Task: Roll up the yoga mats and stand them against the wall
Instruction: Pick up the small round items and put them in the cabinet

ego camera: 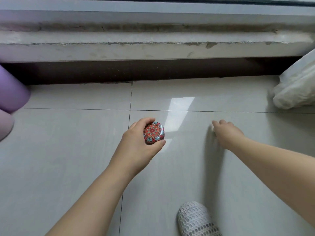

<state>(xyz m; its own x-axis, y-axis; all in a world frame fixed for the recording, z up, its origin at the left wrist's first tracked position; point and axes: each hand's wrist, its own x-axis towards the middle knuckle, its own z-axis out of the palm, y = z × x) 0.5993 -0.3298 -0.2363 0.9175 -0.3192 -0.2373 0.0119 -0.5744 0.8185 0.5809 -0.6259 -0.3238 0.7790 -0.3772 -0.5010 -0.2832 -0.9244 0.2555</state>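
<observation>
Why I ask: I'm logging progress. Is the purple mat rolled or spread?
Rolled. The purple mat shows as a thick cylinder at the left edge, not a flat sheet; most of it is cropped.

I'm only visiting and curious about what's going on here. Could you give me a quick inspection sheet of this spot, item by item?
Surface: glossy pale tiled floor, one bright reflection.
Job's things: purple rolled mat and paler rolled mat at the left edge, blurred and cut off by the frame.
Clutter: round patterned tin; white bundle on the floor at the right.
Hands: left hand grips the tin; right hand reaches forward, fingers relaxed, holding nothing.
Cables: nothing seen.
Surroundings: chipped white ledge over a dark recess; patterned slipper at the bottom.
</observation>
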